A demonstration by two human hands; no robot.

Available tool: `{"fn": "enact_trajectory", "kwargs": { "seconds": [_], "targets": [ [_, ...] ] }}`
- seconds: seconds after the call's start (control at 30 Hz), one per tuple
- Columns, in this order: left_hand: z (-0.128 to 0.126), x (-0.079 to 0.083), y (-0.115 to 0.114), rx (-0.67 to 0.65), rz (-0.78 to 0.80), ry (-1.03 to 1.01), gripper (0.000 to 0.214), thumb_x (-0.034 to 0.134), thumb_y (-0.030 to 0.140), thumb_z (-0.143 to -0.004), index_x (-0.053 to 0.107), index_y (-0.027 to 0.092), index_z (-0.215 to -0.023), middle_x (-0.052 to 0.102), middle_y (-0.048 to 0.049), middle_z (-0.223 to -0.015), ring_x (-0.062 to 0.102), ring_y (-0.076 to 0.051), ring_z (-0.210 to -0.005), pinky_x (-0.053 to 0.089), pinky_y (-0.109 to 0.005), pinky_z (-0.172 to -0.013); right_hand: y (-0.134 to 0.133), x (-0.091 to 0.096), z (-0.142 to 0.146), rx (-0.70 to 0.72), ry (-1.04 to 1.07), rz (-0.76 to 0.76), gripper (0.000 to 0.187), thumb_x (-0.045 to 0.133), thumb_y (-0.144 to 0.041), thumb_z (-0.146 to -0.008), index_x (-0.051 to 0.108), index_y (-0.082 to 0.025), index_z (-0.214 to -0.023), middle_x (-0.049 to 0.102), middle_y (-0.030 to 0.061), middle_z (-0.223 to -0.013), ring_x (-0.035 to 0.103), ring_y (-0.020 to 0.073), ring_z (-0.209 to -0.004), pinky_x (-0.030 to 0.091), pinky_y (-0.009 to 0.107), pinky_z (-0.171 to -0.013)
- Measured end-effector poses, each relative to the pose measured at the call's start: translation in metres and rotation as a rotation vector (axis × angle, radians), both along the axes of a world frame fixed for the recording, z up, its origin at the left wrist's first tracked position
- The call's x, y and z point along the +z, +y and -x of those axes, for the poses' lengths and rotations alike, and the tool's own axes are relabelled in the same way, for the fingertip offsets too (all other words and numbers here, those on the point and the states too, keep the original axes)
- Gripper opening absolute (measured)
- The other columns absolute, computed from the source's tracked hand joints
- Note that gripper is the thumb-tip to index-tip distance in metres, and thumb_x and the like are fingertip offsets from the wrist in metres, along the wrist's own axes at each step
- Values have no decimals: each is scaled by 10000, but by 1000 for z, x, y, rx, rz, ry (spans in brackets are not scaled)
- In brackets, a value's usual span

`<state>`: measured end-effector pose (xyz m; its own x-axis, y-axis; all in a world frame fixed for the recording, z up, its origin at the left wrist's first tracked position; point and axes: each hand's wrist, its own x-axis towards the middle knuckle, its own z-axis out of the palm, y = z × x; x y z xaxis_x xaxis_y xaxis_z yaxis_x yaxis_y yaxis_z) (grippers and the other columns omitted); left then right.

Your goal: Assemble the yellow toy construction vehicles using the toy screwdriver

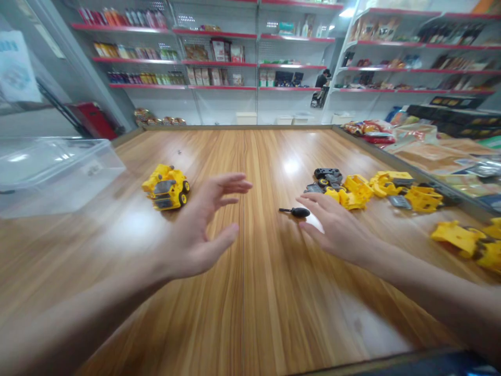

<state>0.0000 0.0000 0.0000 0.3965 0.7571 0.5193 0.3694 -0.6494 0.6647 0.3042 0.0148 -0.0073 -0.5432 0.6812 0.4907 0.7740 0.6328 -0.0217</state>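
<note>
The short black screwdriver (pixel 295 211) lies flat on the counter (pixel 250 313) just beside the fingertips of my right hand (pixel 336 230), which is open and empty; my left hand (pixel 201 227), likewise open, holds nothing.

Wooden table (pixel 250 313), planks running from the near edge to the far edge. A clear plastic box (pixel 50 172) sits at the left edge, with an assembled yellow toy truck (pixel 166 186) just beside it toward the middle. A small black screwdriver (pixel 295 211) lies near the centre, and loose yellow and grey toy parts (pixel 376 190) lie along the right edge, with further yellow pieces (pixel 465 243) toward the near right corner.
</note>
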Motion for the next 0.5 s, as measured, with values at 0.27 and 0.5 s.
{"fn": "enact_trajectory", "kwargs": {
  "seconds": [0.27, 0.5],
  "targets": [
    [-55, -64, 46, 125, -26, 465, 1004, 569, 682, -773, 199, 96, -1500, 316, -230, -1528, 320, -349, -1419, 306, -509, -1153, 10, -34, 14, 8, -101, 138, 441, 433, -5, -850, 552, -100, -1264, 619, 157, -1100, 570, 278, -1037, 496, 442, -904],
    [-123, -59, 70, 162, -31, 470, 1199, 514, 851, -639, 202, 77, -1500, 320, -273, -1499, 293, -427, -1402, 249, -543, -1129, 48, 3, -48, -320, 258, -105, 178, 603, -234, -845, 695, -188, -990, 676, 76, -822, 626, 245, -789, 472, 376, -771]
  ]
}}
